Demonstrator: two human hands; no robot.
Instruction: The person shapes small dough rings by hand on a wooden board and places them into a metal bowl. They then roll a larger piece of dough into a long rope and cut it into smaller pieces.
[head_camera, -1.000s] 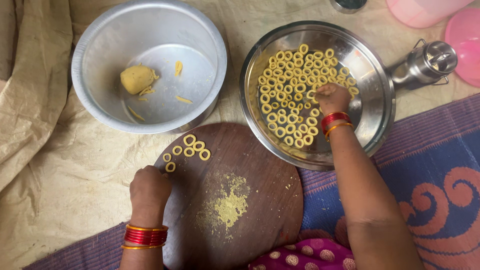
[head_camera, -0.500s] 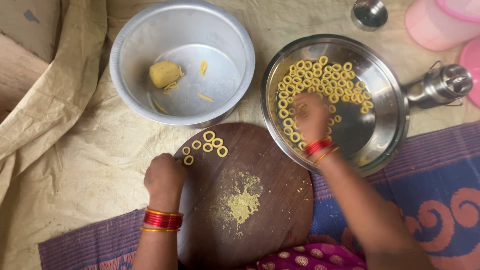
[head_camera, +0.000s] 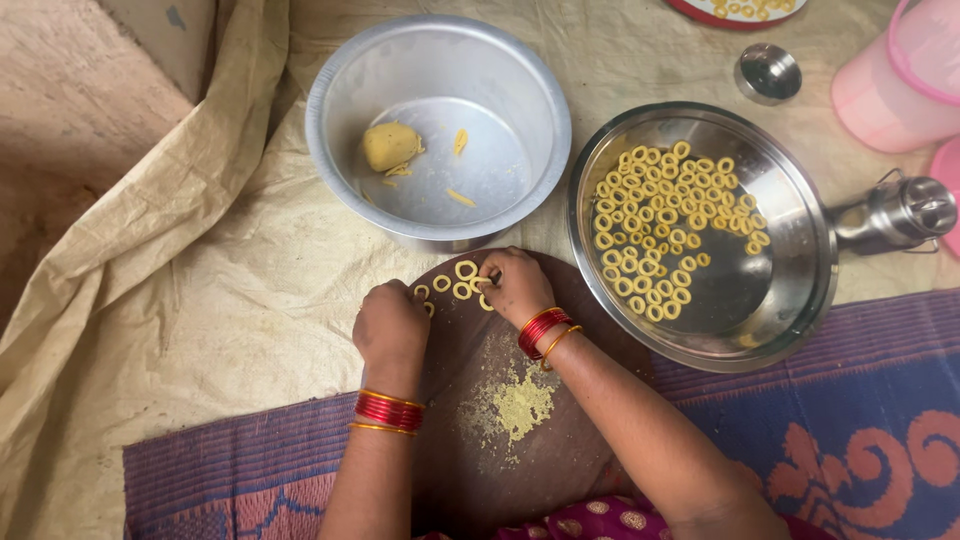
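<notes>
A: Nearest the camera, what lies on the round dark wooden board (head_camera: 560, 440)?

B: A scatter of pale yellow dough crumbs (head_camera: 520, 405) near its middle. Further up it, both hands meet at the far edge.

A: How are the hands set?

B: The left hand (head_camera: 392, 325) is curled into a loose fist, knuckles up; whether it holds anything I cannot tell. The right hand (head_camera: 515, 285) is pinching at the small yellow dough rings (head_camera: 455, 285) that lie in a short cluster on the board's far edge, fingertips closed on or against one.

A: And beyond the board?

B: To the right, a wide shiny steel plate (head_camera: 800, 300) filled with many more rings in close rows. Straight ahead, a deep round aluminium pot (head_camera: 520, 100) with a yellow lump of dough (head_camera: 390, 145) and a few scraps.

A: What could go wrong?

B: The rings look soft, I'd judge; too firm a pinch could flatten one or break its loop. They also sit at the very rim, just beside the pot, so a nudge from either hand could push some off onto the beige cloth (head_camera: 230, 290).
</notes>
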